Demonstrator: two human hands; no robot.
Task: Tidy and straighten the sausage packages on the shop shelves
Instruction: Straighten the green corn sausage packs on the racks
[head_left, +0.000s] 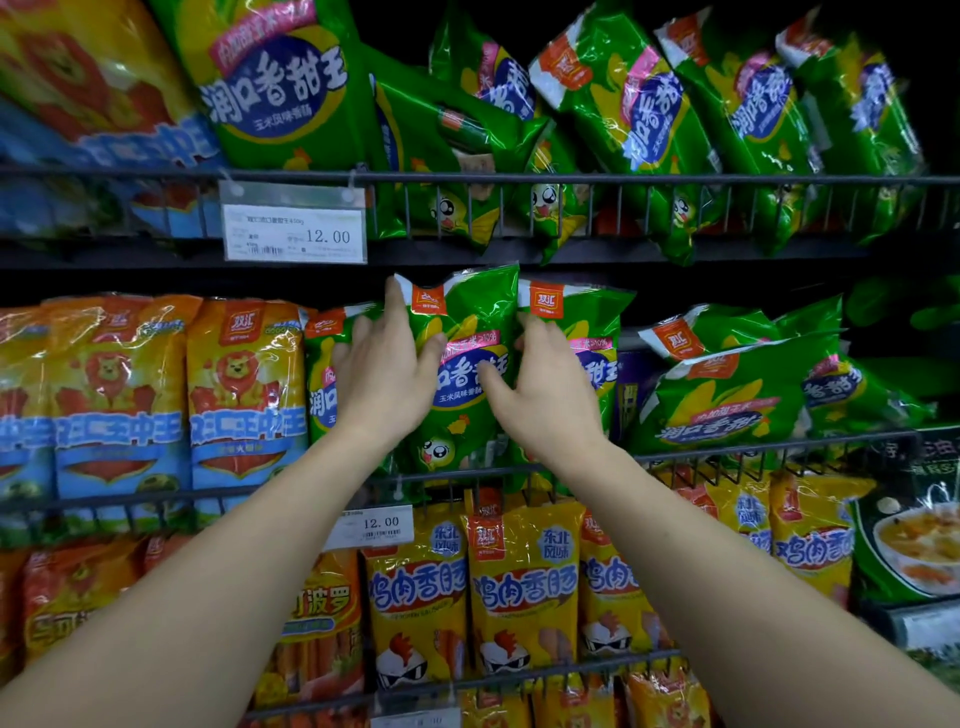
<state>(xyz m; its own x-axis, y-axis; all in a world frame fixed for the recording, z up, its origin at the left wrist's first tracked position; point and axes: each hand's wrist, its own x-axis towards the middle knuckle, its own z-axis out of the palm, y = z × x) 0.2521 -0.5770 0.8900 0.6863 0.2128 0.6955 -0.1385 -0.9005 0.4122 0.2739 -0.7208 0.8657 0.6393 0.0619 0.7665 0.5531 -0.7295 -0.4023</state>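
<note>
Where the fingers lie: left fingers (397, 304) straight and spread, forefinger running up the top left corner of the middle green pack (478, 306), the outer ones over the left green pack (322, 384); thumb flat on the middle pack's front.
Right fingers (530, 330): bent, tips tucked out of sight in the gap between the middle pack and the right green pack (587, 312); thumb across the middle pack's front, so its right edge is pinched.
Left hand (387, 371): splayed, pressing, nothing clasped.
Right hand (540, 384): gripping the pack's side.
Middle pack position: upright on the middle shelf, foot behind the wire rail (727, 451), standing taller than both neighbours.
Middle shelf, left: orange lion packs (244, 384), upright in a row, touching.
Middle shelf, right: tumbled green packs (727, 395) lying flat and slanted, piled on each other.
Top shelf: one big green pack (275, 88) upright at left; leaning green packs (649, 104) tilted to the right, overlapping, behind the upper rail (623, 179).
Upper price tag (293, 234): clipped to the upper rail, reads 12.00.
Lower price tag (374, 525): below the hands, reads 12.00.
Bottom shelf: yellow chicken packs (519, 582), upright, side by side.
</note>
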